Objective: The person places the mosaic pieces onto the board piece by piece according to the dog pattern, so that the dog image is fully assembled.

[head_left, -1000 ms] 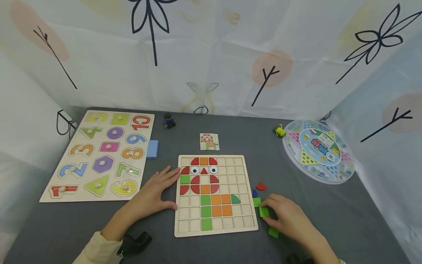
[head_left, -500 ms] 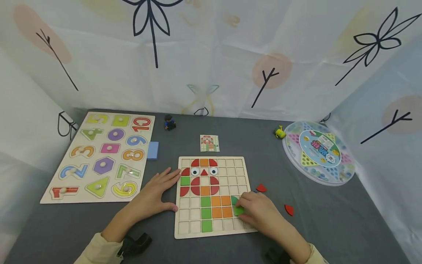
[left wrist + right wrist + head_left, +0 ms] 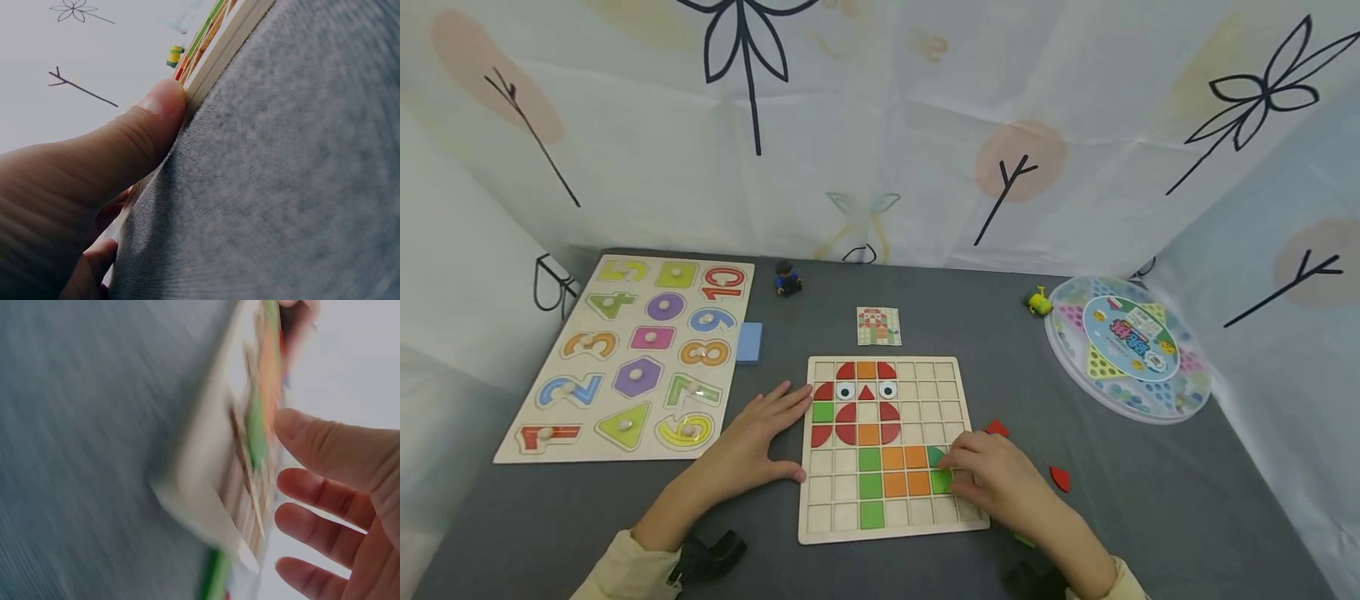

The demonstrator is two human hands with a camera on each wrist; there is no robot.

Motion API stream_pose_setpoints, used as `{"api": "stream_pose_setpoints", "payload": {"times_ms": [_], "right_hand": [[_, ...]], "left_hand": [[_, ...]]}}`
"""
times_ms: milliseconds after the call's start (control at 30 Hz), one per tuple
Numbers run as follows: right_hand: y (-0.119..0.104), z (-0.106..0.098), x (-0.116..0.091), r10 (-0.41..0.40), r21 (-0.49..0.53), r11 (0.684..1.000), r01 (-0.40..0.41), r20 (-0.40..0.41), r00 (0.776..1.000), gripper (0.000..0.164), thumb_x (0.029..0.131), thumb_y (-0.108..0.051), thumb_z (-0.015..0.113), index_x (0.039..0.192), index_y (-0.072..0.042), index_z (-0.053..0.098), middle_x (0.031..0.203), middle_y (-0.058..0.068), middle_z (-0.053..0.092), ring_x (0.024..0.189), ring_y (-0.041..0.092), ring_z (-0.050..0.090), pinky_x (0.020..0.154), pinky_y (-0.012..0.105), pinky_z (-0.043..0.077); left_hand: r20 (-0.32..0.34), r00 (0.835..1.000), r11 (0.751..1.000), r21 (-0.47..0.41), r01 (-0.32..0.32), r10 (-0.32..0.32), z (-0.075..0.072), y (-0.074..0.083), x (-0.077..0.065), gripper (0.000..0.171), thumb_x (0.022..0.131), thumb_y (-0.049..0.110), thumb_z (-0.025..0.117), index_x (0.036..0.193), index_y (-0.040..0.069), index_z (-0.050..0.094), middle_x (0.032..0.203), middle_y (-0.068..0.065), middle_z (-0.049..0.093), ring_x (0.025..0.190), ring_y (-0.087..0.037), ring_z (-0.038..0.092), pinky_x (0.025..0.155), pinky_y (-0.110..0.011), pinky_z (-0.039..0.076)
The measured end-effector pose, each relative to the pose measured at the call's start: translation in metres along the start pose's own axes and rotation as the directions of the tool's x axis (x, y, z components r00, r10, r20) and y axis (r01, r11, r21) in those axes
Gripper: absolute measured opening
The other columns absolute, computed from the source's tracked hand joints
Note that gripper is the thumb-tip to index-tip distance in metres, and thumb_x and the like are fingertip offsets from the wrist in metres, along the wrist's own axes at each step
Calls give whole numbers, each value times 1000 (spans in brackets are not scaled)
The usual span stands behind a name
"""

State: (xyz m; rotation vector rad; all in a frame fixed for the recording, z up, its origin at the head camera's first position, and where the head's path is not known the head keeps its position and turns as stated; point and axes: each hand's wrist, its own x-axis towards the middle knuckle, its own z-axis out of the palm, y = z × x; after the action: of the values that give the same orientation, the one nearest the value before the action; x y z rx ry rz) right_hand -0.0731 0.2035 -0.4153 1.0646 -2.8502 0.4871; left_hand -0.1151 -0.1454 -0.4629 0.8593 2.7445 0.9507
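Observation:
A wooden grid board (image 3: 925, 524) lies on the dark cloth, bearing red, orange and green tiles and two eye tiles. My left hand (image 3: 747, 437) rests along its left edge, fingers spread. In the left wrist view the thumb (image 3: 164, 103) touches the board's side. Over the board's right part is my right hand (image 3: 1000, 477), its fingertips beside a green square tile (image 3: 940, 483) that sits in a cell below a green quarter-round tile (image 3: 935, 455). The right wrist view shows the right fingers (image 3: 319, 528) loosely apart, holding nothing; it is blurred.
Red tiles (image 3: 1060, 478) lie right of the board, and a green tile (image 3: 1024, 541) is partly hidden under the right forearm. A picture card (image 3: 878, 326) lies behind the board. A number puzzle (image 3: 625, 358) is at left, a round game board (image 3: 1127, 346) at right.
My right hand took a green square tile from beside the board and carried it left onto the grid. The tile now sits in a cell with the fingers off it. My left hand stayed put.

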Motion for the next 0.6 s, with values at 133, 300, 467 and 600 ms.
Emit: {"api": "stream_pose_setpoints", "payload": {"times_ms": [133, 300, 467, 600], "right_hand": [[14, -14, -15, 95, 11, 995, -94, -80, 992, 31, 62, -17, 80, 90, -20, 67, 90, -12, 57, 79, 5, 55, 66, 26, 48], [24, -17, -27, 201, -28, 979, -201, -17, 979, 35, 62, -18, 79, 95, -17, 67, 94, -10, 57, 80, 5, 55, 66, 24, 49], [28, -10, -26, 219, -78, 974, -214, 61, 974, 36, 64, -19, 78, 99, -16, 66, 99, -5, 58, 86, 9, 56, 69, 28, 49], [29, -7, -24, 216, -104, 973, -208, 78, 973, 35, 64, -17, 78, 96, -18, 65, 95, -6, 58, 84, 11, 57, 68, 30, 49]], "left_hand": [[7, 1000, 1000, 3, 4, -4, -1, 1, 0, 99, 59, 52, 73, 140, 16, 30, 146, 4, 24, 135, -27, 14, 105, -54, 11], [0, 1000, 1000, 18, 8, -8, -3, 1, -1, 100, 58, 53, 73, 140, 15, 30, 146, 4, 24, 135, -27, 14, 105, -53, 12], [-4, 1000, 1000, 13, 4, -4, -2, 0, 0, 100, 59, 55, 72, 140, 16, 30, 146, 4, 24, 135, -26, 14, 105, -54, 12], [2, 1000, 1000, 5, 10, -10, 0, 0, 0, 100, 59, 56, 72, 140, 16, 30, 146, 5, 24, 136, -26, 13, 105, -54, 12]]}}
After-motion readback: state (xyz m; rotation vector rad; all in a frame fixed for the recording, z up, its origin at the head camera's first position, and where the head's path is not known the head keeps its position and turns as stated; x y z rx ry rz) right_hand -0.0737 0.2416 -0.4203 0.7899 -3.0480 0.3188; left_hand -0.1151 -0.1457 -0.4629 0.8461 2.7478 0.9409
